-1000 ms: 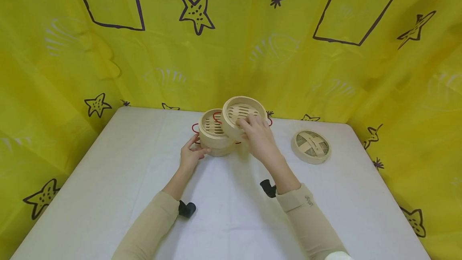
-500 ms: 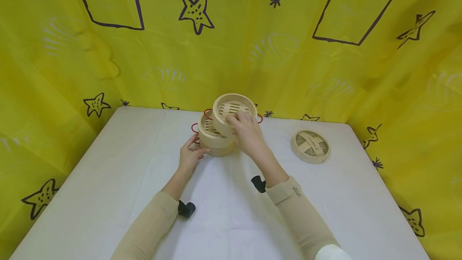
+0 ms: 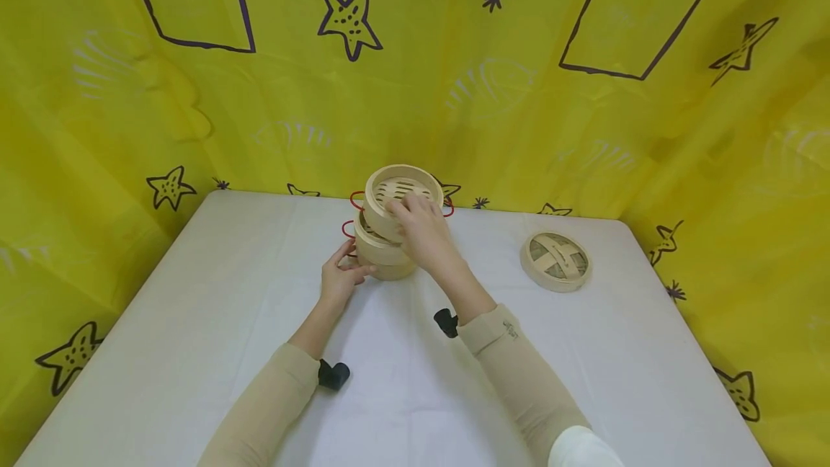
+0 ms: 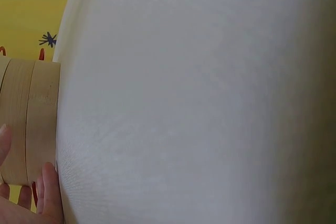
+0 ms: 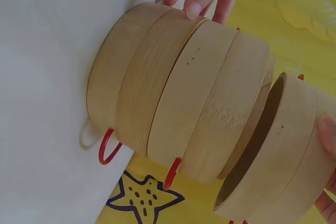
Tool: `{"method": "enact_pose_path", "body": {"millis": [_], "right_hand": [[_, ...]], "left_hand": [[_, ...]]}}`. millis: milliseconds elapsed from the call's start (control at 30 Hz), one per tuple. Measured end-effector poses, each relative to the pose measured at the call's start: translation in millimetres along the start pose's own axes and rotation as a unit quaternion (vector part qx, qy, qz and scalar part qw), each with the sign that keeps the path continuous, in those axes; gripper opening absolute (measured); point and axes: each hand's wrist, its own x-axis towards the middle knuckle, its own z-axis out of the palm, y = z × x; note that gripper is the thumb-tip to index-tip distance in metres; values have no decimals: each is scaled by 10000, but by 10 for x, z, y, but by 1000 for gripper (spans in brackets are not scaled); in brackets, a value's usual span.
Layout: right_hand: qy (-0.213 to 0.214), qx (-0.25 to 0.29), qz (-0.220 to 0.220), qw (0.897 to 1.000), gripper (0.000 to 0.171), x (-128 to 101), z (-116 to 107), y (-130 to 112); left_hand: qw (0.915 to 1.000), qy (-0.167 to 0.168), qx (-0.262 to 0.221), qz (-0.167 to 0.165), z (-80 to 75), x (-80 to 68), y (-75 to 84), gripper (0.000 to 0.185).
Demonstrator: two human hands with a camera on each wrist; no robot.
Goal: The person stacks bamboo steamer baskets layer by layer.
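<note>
Two round bamboo steamer baskets (image 3: 387,256) with red loop handles stand stacked near the table's back edge. My left hand (image 3: 338,281) steadies them from the left, thumb along the front and fingers round the side. Above the stack, my right hand (image 3: 424,229) grips the near wall of a third bamboo steamer basket (image 3: 379,216), whose slatted floor shows. In the right wrist view this held basket (image 5: 281,150) is tilted against the stack (image 5: 173,87), with a wedge-shaped gap between them. The left wrist view shows the lower baskets (image 4: 42,114) with left fingers against their wall.
A woven bamboo lid (image 3: 556,262) lies on the white-covered table (image 3: 454,409) to the right. A yellow patterned curtain (image 3: 415,92) hangs close behind the table and along both sides. Black devices (image 3: 333,375) stick out at both wrists.
My right hand has carried the third basket leftward, from the stack's right side to over it. My left hand has stayed on the lower baskets.
</note>
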Motion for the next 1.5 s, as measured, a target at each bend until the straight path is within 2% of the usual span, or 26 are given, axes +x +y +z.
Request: {"method": "enact_pose_path", "body": {"millis": [300,667,1000,1500], "right_hand": [[-76,-156,-27,9998,39,77,50,-61],[-193,-309,-126,9993,41,124,121,-112],[-214,-378,-158,9989,39,123,134,-147],[-302,-462,-153,9984,39,103,147,-155]], "left_hand": [[10000,68,-28,-40,3,9,-12,75],[9999,91,-42,-48,-11,23,-25,74],[9996,78,-219,-166,-16,13,-29,71],[9998,34,-118,-167,-3,14,-30,72]]}}
